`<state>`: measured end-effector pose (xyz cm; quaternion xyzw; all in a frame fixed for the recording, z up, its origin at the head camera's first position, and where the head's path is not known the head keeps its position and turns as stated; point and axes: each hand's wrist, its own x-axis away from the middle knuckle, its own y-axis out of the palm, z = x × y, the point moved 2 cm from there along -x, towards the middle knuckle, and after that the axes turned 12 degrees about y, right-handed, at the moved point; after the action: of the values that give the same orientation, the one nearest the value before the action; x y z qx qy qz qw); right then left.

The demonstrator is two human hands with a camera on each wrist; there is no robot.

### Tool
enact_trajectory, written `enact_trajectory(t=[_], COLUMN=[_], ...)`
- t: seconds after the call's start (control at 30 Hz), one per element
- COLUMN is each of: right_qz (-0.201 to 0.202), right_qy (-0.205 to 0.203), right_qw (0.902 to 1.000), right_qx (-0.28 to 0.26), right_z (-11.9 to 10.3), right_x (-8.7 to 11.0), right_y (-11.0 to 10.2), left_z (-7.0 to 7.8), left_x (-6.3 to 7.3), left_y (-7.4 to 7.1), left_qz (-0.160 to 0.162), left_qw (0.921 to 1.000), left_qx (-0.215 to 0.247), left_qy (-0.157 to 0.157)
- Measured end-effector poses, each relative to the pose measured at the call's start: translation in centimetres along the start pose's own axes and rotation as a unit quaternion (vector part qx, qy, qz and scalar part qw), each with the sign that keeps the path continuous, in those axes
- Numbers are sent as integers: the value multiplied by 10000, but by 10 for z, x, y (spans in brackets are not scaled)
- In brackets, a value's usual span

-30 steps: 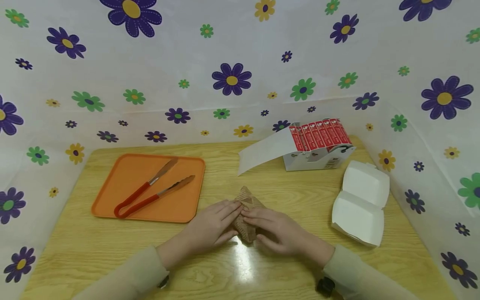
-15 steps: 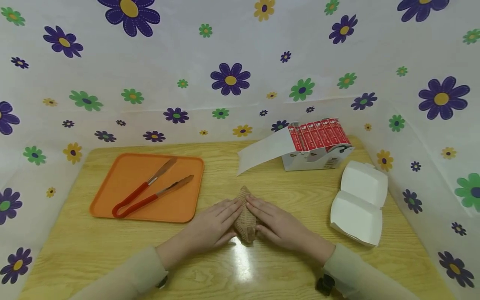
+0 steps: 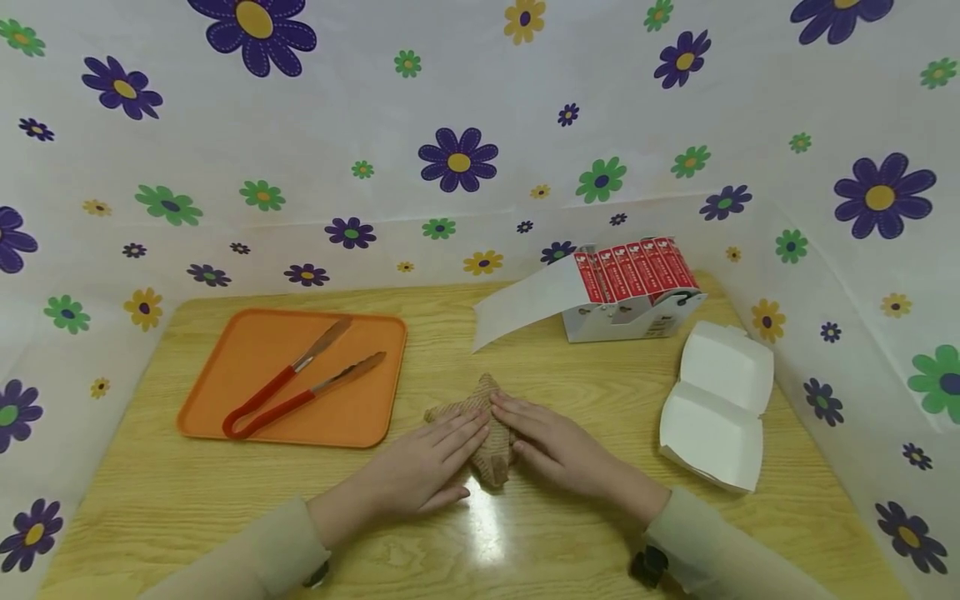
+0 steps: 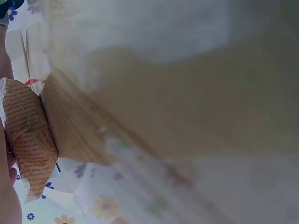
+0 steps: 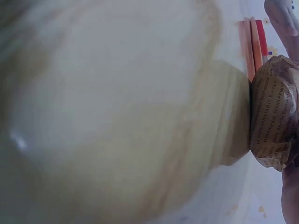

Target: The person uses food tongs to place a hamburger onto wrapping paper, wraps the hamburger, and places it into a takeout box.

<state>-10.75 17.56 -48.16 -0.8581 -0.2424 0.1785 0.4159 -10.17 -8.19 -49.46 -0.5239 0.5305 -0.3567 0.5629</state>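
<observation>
A bundle wrapped in brown printed paper (image 3: 492,458) lies on the table between both hands; its contents are hidden. My left hand (image 3: 431,458) rests its straight fingers on the bundle's left side, thumb apart from the paper. A pointed paper flap sticks out to the left beyond those fingers. Along the right side, my right hand (image 3: 558,450) presses with extended fingers, its thumb lower down by the bundle's edge. Lines of print show on the paper (image 4: 32,126) at the left edge of the left wrist view and on the wrapper (image 5: 271,121) in the right wrist view.
An orange tray (image 3: 202,417) at left carries red-handled tongs (image 3: 258,408). At the back right stands an open box (image 3: 607,325) of red-and-white packets (image 3: 637,267), its flap out leftward. An open white clamshell container (image 3: 712,433) sits near the wooden table's (image 3: 225,517) right edge.
The paper's right flap has been folded in over the bundle. Now a flap spreads out on the left, and my left thumb has come away from the paper.
</observation>
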Motion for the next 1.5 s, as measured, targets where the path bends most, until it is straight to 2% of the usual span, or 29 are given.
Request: enact_trajectory(t=[0.17,0.27,0.33,0.4,0.47,0.53,0.7,0.83,1.0,1.13,1.3,1.5], right_qz=[62,-8,-138,-156,-26,279,1381,1909,2198,2378,2512,2621], right_qy=[199,400,706,1089,1428,1621,1827,2186,2799,3193,3700,4064], right_qw=[9985,9923,9808,9638,9472,9384,9276,9148,8963,8848,8696,8582], right_qx=[-504,-1172,-1810,-2428,-2872,-3039,-2951,-2808,-2645,-2422,-2093,-1721], right_z=[3,3,4,5,6,10,24,36,49,64,81,96], right_x=[-1,-3,-5,-10,-15,-22,-42,-56,-71,-85,-101,-114], right_y=[-2,-6,-11,-18,-29,-41,-80,-112,-143,-156,-161,-157], left_z=[1,2,2,2,2,1,1,1,2,2,2,1], left_x=[-3,-4,-4,-4,-4,-3,-2,-1,-2,-3,-2,-1], left_y=[0,-1,-2,-2,-2,-1,-1,0,-2,-3,-2,-1], left_qz=[-71,-145,-199,-254,-279,-306,-343,-389,-410,-387,-374,-432], left_qw=[10000,9999,9998,9996,9994,9993,9992,9991,9989,9990,9990,9987], left_qx=[35,51,76,116,174,209,172,167,196,187,209,229], left_qy=[-9,-35,-55,-76,-84,-91,-83,-95,-110,-105,-106,-117])
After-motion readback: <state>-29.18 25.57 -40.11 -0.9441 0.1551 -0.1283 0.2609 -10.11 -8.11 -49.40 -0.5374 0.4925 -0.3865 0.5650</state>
